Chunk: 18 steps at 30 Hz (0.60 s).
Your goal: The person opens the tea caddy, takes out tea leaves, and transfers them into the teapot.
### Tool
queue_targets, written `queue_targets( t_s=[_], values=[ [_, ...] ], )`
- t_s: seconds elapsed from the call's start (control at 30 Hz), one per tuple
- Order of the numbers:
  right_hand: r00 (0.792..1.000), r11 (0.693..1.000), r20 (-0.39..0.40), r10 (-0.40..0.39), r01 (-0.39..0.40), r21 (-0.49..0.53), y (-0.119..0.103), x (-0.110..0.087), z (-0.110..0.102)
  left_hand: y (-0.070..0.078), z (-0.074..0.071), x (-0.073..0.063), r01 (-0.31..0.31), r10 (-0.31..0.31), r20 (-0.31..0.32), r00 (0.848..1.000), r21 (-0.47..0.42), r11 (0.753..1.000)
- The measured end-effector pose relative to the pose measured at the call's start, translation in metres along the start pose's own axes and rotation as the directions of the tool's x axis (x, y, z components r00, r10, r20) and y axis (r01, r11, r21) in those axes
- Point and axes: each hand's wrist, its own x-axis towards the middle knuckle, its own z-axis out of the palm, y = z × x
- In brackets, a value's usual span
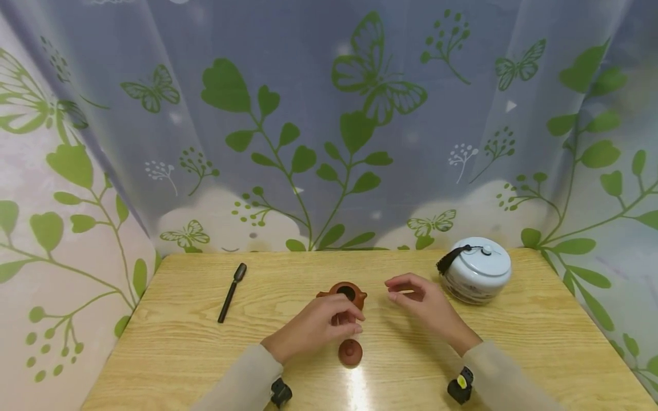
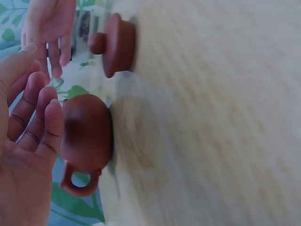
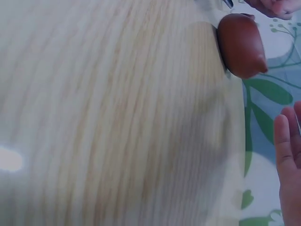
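Observation:
A small reddish-brown clay teapot sits lidless on the wooden table, its dark opening facing up. Its handle shows in the left wrist view, at the lower end of the teapot. The round clay lid lies on the table on the near side of the pot, knob up. My left hand hovers by the teapot, hiding part of it in the head view; its fingers are loosely bent and hold nothing. To the right of the spout, my right hand hangs in the air with relaxed fingers, also holding nothing.
A white lidded jar with a black tassel stands at the back right, close behind the right hand. On the left lies a dark slim tool with a wider end. A leaf-and-butterfly patterned curtain borders the table.

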Motion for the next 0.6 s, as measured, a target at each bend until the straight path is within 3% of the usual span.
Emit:
queue_targets(
  t_s=[0.23, 0.6],
  values=[
    [0.999, 0.999, -0.004, -0.041, 0.041, 0.003, -0.002, -0.018, -0.021, 0.007, -0.005, 0.017, -0.023, 0.024, -0.039, 0.999, 0.022, 0.999],
    [0.994, 0.992, -0.047, -0.103, 0.099, -0.078, 0.0, -0.05, -0.067, 0.015, -0.006, 0.047, -0.003, 0.008, -0.08, 0.997, 0.065, 0.998]
  ],
)
